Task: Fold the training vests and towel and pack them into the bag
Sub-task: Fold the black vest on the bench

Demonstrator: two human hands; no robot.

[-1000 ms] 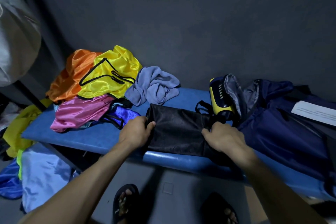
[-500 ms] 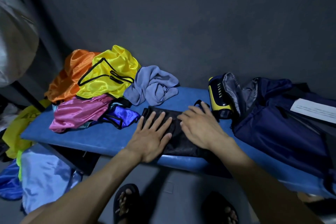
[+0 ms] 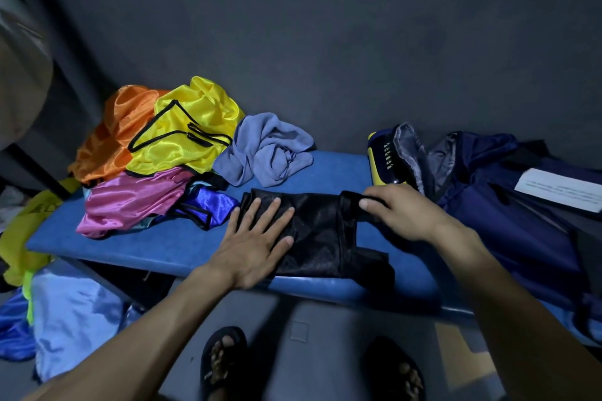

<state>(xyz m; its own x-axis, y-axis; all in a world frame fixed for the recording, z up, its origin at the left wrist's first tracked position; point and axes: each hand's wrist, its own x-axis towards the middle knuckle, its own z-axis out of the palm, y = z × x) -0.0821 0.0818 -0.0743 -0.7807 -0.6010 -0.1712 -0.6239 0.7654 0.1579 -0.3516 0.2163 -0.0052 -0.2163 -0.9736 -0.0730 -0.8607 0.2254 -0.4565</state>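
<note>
Bench (image 3: 130,244): blue padded top, holds everything I am working with.

Bag (image 3: 508,215): navy, slumped open at the bench's right end, mouth toward me and the lining showing; a white sheet (image 3: 560,189) lies on it and a yellow-and-black object (image 3: 381,159) sits at its mouth. I cannot tell what is already inside.

Unfolded heap, left end of bench: orange vest (image 3: 110,130) at the back, yellow vest (image 3: 192,137) over it, pink vest (image 3: 130,202) in front, blue vest (image 3: 211,208) at the edge nearest my work. All crumpled.

Towel (image 3: 267,153): grey-blue, bunched, just behind the black piece.

Black vest (image 3: 322,238): flat at the bench's front edge, partly folded, one corner hanging over the lip on the right.

Left hand (image 3: 257,238): fingers spread, palm pressing the vest's left half flat.

Right hand (image 3: 400,212): fingers curled, pinching the vest's strap end at its upper right.

Risks, as I judge them: the fabric looks slick, so drawing the strap over may drag the whole piece out from under my palm; the overhanging corner could pull the fold off the bench; lifting my palm early would let the layers spring open; the blue vest lies near enough to get caught in.
</note>
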